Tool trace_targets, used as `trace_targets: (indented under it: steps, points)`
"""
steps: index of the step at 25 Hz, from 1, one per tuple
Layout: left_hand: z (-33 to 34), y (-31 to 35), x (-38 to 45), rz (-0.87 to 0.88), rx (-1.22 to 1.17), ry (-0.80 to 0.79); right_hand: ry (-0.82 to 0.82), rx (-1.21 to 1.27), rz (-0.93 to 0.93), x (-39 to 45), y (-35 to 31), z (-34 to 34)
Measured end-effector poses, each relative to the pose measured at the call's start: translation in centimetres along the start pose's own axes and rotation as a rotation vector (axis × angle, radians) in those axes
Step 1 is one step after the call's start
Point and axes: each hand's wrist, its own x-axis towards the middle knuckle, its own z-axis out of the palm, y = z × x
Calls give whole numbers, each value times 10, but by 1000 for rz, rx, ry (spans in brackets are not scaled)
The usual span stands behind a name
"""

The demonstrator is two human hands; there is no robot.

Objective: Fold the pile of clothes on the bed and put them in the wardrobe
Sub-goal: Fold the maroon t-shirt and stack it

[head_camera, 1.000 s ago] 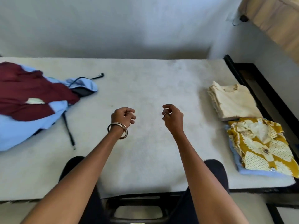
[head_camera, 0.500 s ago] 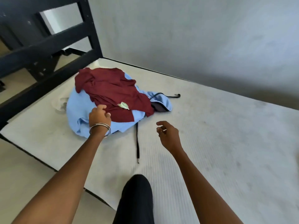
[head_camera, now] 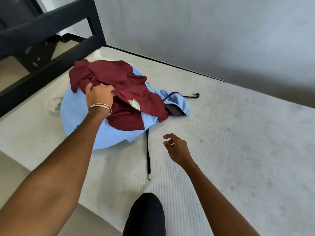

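Having reached further, left hand now grips maroon garment.

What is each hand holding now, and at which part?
The left hand grips the maroon garment at a fold near its middle, on top of the pile. The right hand holds nothing.
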Motion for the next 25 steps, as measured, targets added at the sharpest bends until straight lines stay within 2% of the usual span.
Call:
trace_targets:
  steps: [5, 7, 10, 12, 14, 17, 18, 19, 20, 22, 24, 25]
  points:
    - [-86, 70, 18, -62, -649, 221, 106, 154, -1, -15, -22, -14]
    - [-127, 110, 21, -3, -923, 182, 144, 276, 24, -22, -43, -29]
    - [-180, 176, 14, 40, -1225, 15, 80, 506, 59, -45, -70, -62]
    - [-203, 211, 3, 61, -1245, -70, 57, 621, -26, -70, -72, -92]
    - [-210, 232, -6, 113, -1081, -59, 157, 712, -80, -97, -62, -128]
    - [-207, 246, -25, 80, -846, -181, 338, 1105, 12, -135, -47, -184]
    - [-203, 253, -37, 83, -714, -246, 406, 1110, 37, -151, -46, -203]
    - [-199, 261, -52, 114, -555, -321, 477, 1047, 37, -162, -42, -219]
    - [-192, 271, -66, 154, -429, -397, 536, 856, 32, -174, -40, -235]
    - [-180, 289, -95, 177, -259, -498, 610, 344, 20, -196, -36, -267]
    - [-170, 302, -116, 114, -203, -563, 724, -103, 106, -215, -33, -290]
    - [-168, 308, -124, 87, -222, -617, 781, -167, 120, -224, -29, -301]
